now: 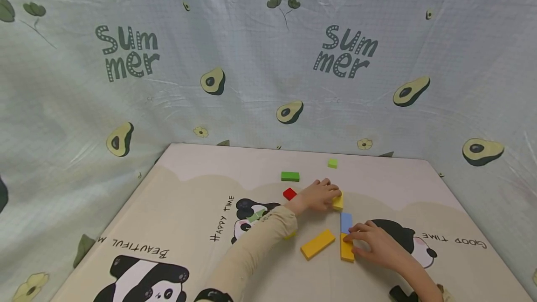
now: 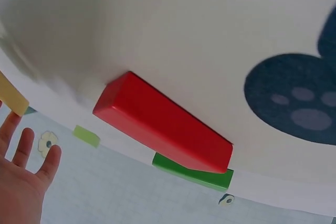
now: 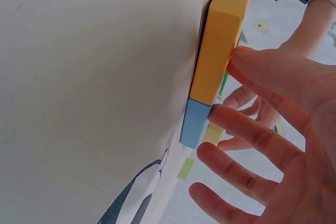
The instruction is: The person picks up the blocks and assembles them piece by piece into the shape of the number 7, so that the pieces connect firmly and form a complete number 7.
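My left hand [image 1: 320, 195] reaches over the table and holds a pale yellow block [image 1: 338, 202] with its fingers. In the left wrist view only that block's end shows, by a fingertip. My right hand [image 1: 377, 244] rests its fingertips along a row of two blocks: a blue block [image 1: 346, 223] and an orange-yellow block [image 1: 347, 248], standing end to end. In the right wrist view the thumb touches the side of the orange-yellow block [image 3: 218, 45], and the index fingertip lies by the blue block [image 3: 196, 123]. The other fingers are spread.
Another orange-yellow block [image 1: 317, 244] lies slanted left of the row. A red block [image 2: 165, 124] lies beside the left wrist, with a green block [image 1: 290, 176] behind it. A small light-green block [image 1: 333, 163] is farther back. A yellow piece [image 1: 290, 235] is partly hidden by the left sleeve.
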`<move>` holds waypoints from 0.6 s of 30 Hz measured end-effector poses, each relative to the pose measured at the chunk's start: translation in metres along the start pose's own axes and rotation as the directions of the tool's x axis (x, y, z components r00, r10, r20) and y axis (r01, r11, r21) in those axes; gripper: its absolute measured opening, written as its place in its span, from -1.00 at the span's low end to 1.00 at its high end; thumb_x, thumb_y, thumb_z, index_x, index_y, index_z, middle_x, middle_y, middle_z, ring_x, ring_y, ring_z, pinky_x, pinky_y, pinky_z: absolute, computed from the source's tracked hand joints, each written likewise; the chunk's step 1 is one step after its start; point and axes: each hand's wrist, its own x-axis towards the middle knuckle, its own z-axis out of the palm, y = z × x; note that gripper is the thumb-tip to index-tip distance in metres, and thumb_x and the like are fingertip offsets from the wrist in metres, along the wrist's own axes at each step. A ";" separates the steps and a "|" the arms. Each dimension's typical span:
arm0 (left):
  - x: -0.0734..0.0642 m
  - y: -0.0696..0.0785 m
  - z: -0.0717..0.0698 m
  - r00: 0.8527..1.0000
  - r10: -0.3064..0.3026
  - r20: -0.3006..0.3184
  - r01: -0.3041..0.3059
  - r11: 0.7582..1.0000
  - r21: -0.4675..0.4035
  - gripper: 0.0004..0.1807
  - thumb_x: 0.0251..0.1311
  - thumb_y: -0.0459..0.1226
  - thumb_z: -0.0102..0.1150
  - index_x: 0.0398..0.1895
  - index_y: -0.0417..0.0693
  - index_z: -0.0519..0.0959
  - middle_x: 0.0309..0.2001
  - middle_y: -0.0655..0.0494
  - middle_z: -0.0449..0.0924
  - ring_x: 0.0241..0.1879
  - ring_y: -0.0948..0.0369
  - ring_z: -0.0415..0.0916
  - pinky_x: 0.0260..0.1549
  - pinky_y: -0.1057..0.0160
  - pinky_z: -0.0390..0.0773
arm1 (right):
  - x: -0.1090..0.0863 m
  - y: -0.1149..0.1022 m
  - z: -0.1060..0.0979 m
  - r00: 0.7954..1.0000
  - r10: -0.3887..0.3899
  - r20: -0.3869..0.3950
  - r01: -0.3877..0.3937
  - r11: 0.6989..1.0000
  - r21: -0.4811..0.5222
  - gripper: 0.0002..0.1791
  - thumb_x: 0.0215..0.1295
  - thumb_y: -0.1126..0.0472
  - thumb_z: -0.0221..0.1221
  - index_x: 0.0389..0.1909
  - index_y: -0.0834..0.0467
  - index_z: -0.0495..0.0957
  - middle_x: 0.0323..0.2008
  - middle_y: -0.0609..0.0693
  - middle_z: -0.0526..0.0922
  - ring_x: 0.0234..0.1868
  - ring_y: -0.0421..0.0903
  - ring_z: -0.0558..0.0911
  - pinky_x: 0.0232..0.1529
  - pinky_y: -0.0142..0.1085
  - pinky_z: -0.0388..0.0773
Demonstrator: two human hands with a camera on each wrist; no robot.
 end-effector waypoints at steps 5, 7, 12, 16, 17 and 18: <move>0.004 0.005 0.000 1.000 -0.005 0.003 0.006 1.000 -0.005 -0.57 0.19 -0.05 -0.03 0.15 0.20 0.28 0.21 0.27 0.30 0.14 0.24 0.16 0.10 0.24 0.27 | 0.000 0.000 -0.001 1.000 -0.005 0.003 0.005 1.000 0.001 -0.80 0.02 0.11 0.23 -0.28 -0.17 0.60 -0.22 -0.19 0.55 -0.26 -0.19 0.41 -0.29 -0.28 0.42; 0.005 0.007 -0.001 1.000 -0.006 0.006 0.006 1.000 -0.014 -0.57 0.20 -0.04 -0.03 0.15 0.20 0.28 0.21 0.27 0.30 0.14 0.24 0.16 0.10 0.24 0.27 | 0.000 0.000 0.000 1.000 -0.004 0.002 0.004 1.000 0.002 -0.79 0.01 0.10 0.23 -0.27 -0.17 0.60 -0.22 -0.19 0.56 -0.26 -0.19 0.41 -0.29 -0.29 0.41; 0.008 0.013 -0.001 1.000 0.001 0.000 -0.001 1.000 -0.011 -0.56 0.20 -0.03 -0.04 0.16 0.20 0.28 0.22 0.27 0.29 0.14 0.25 0.17 0.08 0.24 0.28 | 0.000 0.001 0.000 1.000 0.000 0.002 0.000 1.000 0.004 -0.78 0.01 0.11 0.24 -0.26 -0.18 0.60 -0.20 -0.18 0.56 -0.25 -0.19 0.41 -0.28 -0.29 0.42; 0.010 0.016 -0.002 1.000 0.002 -0.015 -0.002 1.000 0.004 -0.56 0.20 -0.04 -0.03 0.16 0.20 0.28 0.20 0.28 0.30 0.12 0.26 0.18 0.05 0.25 0.30 | 0.000 0.001 0.000 1.000 -0.001 -0.004 0.001 1.000 0.005 -0.78 0.01 0.11 0.24 -0.26 -0.17 0.60 -0.21 -0.18 0.56 -0.25 -0.19 0.41 -0.28 -0.29 0.42; 0.010 0.017 -0.002 1.000 0.001 -0.015 -0.001 1.000 0.008 -0.57 0.20 -0.04 -0.03 0.16 0.20 0.28 0.20 0.28 0.31 0.12 0.26 0.18 0.04 0.25 0.30 | -0.001 0.001 0.000 1.000 0.000 -0.006 0.000 1.000 0.005 -0.78 0.01 0.11 0.24 -0.26 -0.16 0.60 -0.21 -0.18 0.56 -0.25 -0.19 0.41 -0.28 -0.29 0.42; 0.011 0.017 -0.002 1.000 -0.001 -0.014 0.001 1.000 0.009 -0.57 0.20 -0.04 -0.03 0.15 0.21 0.29 0.20 0.29 0.31 0.11 0.27 0.19 0.03 0.26 0.30 | -0.001 0.001 0.000 1.000 0.000 -0.007 0.000 1.000 0.005 -0.78 0.00 0.11 0.24 -0.27 -0.16 0.60 -0.21 -0.18 0.56 -0.25 -0.19 0.41 -0.28 -0.29 0.42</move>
